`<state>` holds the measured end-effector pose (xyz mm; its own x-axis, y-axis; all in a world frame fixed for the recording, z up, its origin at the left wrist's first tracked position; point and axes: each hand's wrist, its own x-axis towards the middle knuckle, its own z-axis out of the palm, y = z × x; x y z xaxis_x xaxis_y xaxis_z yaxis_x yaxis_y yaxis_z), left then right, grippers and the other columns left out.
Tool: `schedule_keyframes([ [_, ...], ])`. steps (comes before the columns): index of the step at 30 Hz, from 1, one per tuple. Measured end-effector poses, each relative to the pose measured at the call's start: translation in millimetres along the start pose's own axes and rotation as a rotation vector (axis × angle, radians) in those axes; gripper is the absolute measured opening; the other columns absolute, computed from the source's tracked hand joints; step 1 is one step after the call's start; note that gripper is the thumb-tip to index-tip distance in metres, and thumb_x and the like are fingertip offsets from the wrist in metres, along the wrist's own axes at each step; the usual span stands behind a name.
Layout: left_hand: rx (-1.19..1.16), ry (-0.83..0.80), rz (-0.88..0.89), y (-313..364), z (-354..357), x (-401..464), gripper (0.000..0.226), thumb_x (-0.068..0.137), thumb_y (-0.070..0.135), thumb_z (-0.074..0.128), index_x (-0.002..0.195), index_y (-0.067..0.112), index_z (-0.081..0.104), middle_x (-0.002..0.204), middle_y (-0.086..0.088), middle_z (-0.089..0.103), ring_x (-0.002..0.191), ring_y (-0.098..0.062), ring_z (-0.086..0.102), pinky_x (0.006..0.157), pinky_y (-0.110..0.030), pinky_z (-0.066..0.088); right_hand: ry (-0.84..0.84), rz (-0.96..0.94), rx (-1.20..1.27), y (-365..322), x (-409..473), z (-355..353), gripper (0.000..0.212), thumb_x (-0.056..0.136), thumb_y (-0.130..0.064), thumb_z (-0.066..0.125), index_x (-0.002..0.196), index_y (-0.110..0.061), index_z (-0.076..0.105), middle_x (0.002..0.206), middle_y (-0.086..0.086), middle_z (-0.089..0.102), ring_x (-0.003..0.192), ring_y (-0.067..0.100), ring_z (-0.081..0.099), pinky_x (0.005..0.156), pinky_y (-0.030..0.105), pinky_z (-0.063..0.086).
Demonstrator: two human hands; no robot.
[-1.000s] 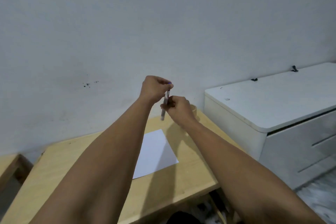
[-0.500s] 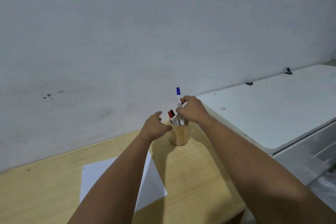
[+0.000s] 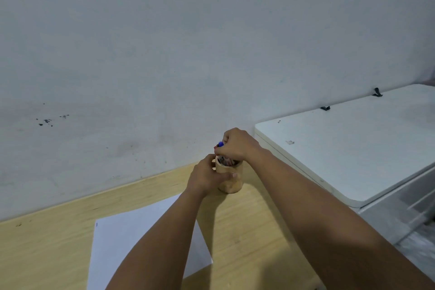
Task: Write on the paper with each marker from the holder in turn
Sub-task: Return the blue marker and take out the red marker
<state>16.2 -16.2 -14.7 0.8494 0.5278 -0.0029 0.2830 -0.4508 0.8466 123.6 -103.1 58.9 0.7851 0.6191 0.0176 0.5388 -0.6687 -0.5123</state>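
Both hands at the holder, far edge of worktop (image 3: 58,242).

My left hand (image 3: 204,178) wraps its fingers around the round wooden holder (image 3: 231,183); right hand (image 3: 236,145) pinches the blue-capped marker (image 3: 220,144) over its mouth. White paper (image 3: 131,238) lies at 7 o'clock from it.

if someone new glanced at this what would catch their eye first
Both hands meet at the wooden marker holder near the wall: the left hand wraps its side, while the right hand reaches into its top among the markers, where a blue cap pokes out. Nearer the person, a white sheet of paper lies on the light wooden table. A white cabinet stands to the right.
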Motion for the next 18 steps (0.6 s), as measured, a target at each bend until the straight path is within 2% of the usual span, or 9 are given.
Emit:
schedule_keyframes([
  [2,0.007,-0.001,0.005,1,-1,-1,0.092,0.054,0.053,0.09,0.136,0.029,0.056,0.118,0.012,0.069,0.108,-0.01,0.065,0.094,-0.04,0.055,0.002,0.01,-0.019,-2,-3,2,0.024,0.079,-0.045,0.072,0.085,-0.022,0.066,0.086,-0.008,0.073,0.093,0.02,0.068,0.089,0.041,0.051],
  [4,0.002,0.0,0.01,-1,0,0,0.103,0.047,0.06,0.086,0.14,0.031,0.053,0.119,0.014,0.069,0.11,-0.009,0.065,0.096,-0.041,0.055,0.045,0.021,-0.05,-5,-5,7,0.029,0.077,-0.048,0.072,0.091,-0.022,0.07,0.089,-0.007,0.076,0.093,0.02,0.069,0.091,0.042,0.048],
  [8,-0.004,0.014,-0.01,-4,1,-1,0.083,0.047,0.057,0.085,0.123,0.032,0.062,0.109,0.014,0.072,0.103,-0.01,0.068,0.091,-0.043,0.057,0.113,0.032,-0.111,-10,-5,15,0.024,0.083,-0.038,0.069,0.097,-0.019,0.07,0.091,-0.002,0.076,0.093,0.025,0.071,0.085,0.041,0.037],
  [11,-0.024,0.027,-0.015,-5,2,-1,0.08,0.047,0.055,0.085,0.12,0.031,0.064,0.106,0.014,0.073,0.099,-0.01,0.07,0.09,-0.044,0.057,0.119,0.029,-0.139,-12,-5,13,0.02,0.086,-0.032,0.071,0.101,-0.019,0.072,0.097,-0.002,0.077,0.096,0.027,0.071,0.089,0.042,0.039],
  [13,-0.007,0.029,-0.006,-4,3,-2,0.078,0.054,0.053,0.088,0.124,0.03,0.063,0.109,0.014,0.073,0.101,-0.01,0.069,0.091,-0.043,0.057,0.126,0.022,-0.132,-13,-7,4,0.02,0.084,-0.034,0.078,0.098,-0.019,0.074,0.096,-0.001,0.078,0.095,0.027,0.072,0.089,0.04,0.047],
  [15,0.024,0.024,0.006,0,3,-5,0.082,0.062,0.051,0.088,0.135,0.028,0.057,0.123,0.01,0.071,0.11,-0.012,0.066,0.093,-0.04,0.056,0.179,-0.006,-0.05,-15,-12,-13,0.02,0.085,-0.037,0.082,0.087,-0.018,0.075,0.094,-0.001,0.079,0.091,0.025,0.073,0.087,0.04,0.056],
  [18,0.058,0.001,-0.006,7,-6,-12,0.098,0.068,0.054,0.087,0.151,0.024,0.043,0.14,0.001,0.061,0.127,-0.019,0.058,0.093,-0.032,0.048,0.334,-0.079,0.152,-24,-22,-47,0.026,0.093,-0.04,0.077,0.078,-0.022,0.066,0.088,-0.001,0.078,0.085,0.021,0.071,0.08,0.036,0.059],
])
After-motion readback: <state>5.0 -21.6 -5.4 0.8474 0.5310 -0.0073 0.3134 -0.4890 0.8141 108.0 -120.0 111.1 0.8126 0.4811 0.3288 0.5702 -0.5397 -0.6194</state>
